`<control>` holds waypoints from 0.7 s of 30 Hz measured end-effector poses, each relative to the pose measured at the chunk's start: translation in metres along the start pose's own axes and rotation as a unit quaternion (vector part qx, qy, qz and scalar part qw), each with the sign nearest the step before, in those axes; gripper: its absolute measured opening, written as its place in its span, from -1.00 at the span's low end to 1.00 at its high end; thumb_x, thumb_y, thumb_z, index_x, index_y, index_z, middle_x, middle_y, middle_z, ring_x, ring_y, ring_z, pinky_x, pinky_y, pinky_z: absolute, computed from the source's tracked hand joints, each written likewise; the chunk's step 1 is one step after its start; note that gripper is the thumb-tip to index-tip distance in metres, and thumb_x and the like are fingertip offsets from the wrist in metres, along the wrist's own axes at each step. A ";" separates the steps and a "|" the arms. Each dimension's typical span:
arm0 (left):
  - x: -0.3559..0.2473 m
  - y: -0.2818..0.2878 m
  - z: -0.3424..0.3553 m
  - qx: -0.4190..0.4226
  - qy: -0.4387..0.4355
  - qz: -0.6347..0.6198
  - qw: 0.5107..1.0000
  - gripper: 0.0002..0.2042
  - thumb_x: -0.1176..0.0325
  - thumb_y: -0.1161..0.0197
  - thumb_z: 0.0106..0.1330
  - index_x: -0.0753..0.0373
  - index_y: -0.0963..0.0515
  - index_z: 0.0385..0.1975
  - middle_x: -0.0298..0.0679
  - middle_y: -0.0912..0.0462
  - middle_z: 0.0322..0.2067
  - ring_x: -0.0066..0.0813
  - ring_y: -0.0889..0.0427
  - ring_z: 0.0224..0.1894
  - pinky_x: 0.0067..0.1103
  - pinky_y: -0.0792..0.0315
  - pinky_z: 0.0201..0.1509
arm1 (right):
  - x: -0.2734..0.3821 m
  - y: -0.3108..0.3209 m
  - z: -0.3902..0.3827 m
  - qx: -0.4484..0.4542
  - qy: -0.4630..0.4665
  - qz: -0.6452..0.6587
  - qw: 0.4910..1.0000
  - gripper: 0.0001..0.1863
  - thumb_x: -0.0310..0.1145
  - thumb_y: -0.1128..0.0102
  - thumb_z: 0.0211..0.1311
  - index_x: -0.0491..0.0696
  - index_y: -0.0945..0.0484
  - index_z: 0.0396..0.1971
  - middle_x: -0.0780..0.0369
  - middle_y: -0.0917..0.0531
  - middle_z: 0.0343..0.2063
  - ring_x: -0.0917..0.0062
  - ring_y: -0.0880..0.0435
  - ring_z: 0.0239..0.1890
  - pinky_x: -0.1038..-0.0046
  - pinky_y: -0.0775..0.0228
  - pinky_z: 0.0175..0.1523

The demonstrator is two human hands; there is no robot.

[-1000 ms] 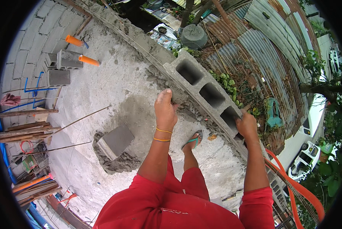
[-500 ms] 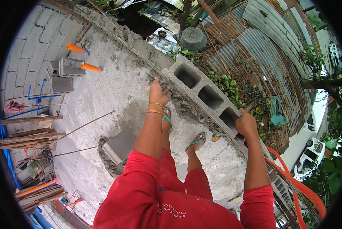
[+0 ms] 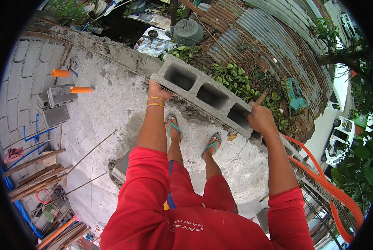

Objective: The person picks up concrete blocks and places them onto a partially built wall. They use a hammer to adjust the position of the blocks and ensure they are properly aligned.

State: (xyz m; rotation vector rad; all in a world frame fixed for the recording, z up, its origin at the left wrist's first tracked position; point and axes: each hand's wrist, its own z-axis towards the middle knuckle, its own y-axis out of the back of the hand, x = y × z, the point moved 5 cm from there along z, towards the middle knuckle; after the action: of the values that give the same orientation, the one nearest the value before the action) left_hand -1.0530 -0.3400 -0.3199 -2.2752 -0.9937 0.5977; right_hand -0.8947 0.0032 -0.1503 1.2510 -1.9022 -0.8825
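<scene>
A grey hollow concrete block [image 3: 191, 91] with large open cells lies along the low wall edge in front of me. My left hand [image 3: 158, 91] is closed against its left end, the fingers partly hidden beneath and behind it. At the right end, my right hand [image 3: 261, 118] grips the block by the wall of its last cell. A short brown stick-like piece [image 3: 261, 98] sticks up beside the right fingers; I cannot tell what it is. A thin taut string [image 3: 111, 56] runs along the near side of the block.
Orange corrugated tubing [image 3: 336, 198] curves at the right. Loose blocks [image 3: 61, 95] and orange pipe stubs [image 3: 82, 89] stand on the concrete floor at left, with timber planks [image 3: 38, 183] nearby. Beyond the wall are plants [image 3: 232, 79] and rusty roofing sheets [image 3: 274, 37].
My left hand, before apart from the block with fingers loose, has come up to its left end and closed on it. My right hand stays on the right end. The view has shifted.
</scene>
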 end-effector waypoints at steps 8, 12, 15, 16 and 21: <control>-0.002 0.011 0.014 0.045 0.006 -0.018 0.999 -0.63 0.07 -0.22 0.41 0.22 -0.70 -0.02 -0.12 -0.74 0.03 -0.03 -0.69 0.05 0.10 -0.51 0.22 | -0.005 -0.008 0.000 0.000 -0.001 -0.015 1.000 -0.62 -0.27 -0.40 0.21 -0.09 -0.64 0.00 -0.10 -0.74 -0.33 -0.05 -0.73 -0.14 0.01 -0.56 0.02; -0.002 0.010 0.011 0.038 -0.010 0.002 0.999 -0.63 0.07 -0.23 0.41 0.22 -0.70 -0.02 -0.11 -0.74 0.02 -0.02 -0.69 0.05 0.12 -0.50 0.22 | -0.004 -0.007 0.000 -0.009 0.000 -0.017 1.000 -0.61 -0.31 -0.39 0.18 -0.08 -0.65 0.02 -0.08 -0.75 -0.33 -0.02 -0.75 -0.15 0.03 -0.58 0.02; -0.002 0.011 0.009 0.035 -0.014 -0.002 0.999 -0.64 0.09 -0.23 0.42 0.23 -0.70 -0.03 -0.10 -0.74 0.01 -0.03 -0.69 0.04 0.10 -0.51 0.22 | -0.003 -0.006 0.000 -0.004 -0.001 -0.022 1.000 -0.61 -0.35 -0.35 0.16 -0.07 -0.65 0.02 -0.06 -0.76 -0.30 0.00 -0.76 -0.13 0.04 -0.59 0.03; -0.002 0.011 0.010 0.039 -0.014 -0.010 0.999 -0.65 0.10 -0.23 0.42 0.23 -0.70 -0.03 -0.10 -0.75 0.01 -0.03 -0.69 0.04 0.08 -0.52 0.22 | -0.003 -0.006 0.000 -0.001 -0.002 -0.021 1.000 -0.63 -0.38 -0.33 0.16 -0.07 -0.65 0.00 -0.04 -0.77 -0.28 0.01 -0.76 -0.11 0.05 -0.59 0.03; -0.003 0.015 0.014 0.032 -0.013 -0.002 0.999 -0.67 0.15 -0.23 0.42 0.26 -0.70 -0.04 -0.10 -0.75 0.00 -0.07 -0.71 0.01 -0.02 -0.57 0.22 | -0.004 -0.003 -0.002 0.002 -0.008 -0.005 1.000 -0.59 -0.41 -0.27 0.14 -0.05 -0.68 0.05 -0.01 -0.78 -0.24 0.04 -0.76 -0.09 0.06 -0.60 0.05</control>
State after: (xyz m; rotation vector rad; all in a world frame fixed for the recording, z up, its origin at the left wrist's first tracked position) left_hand -1.0555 -0.3457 -0.3392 -2.2149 -0.9776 0.6493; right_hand -0.8900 0.0054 -0.1526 1.2601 -1.9120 -0.8965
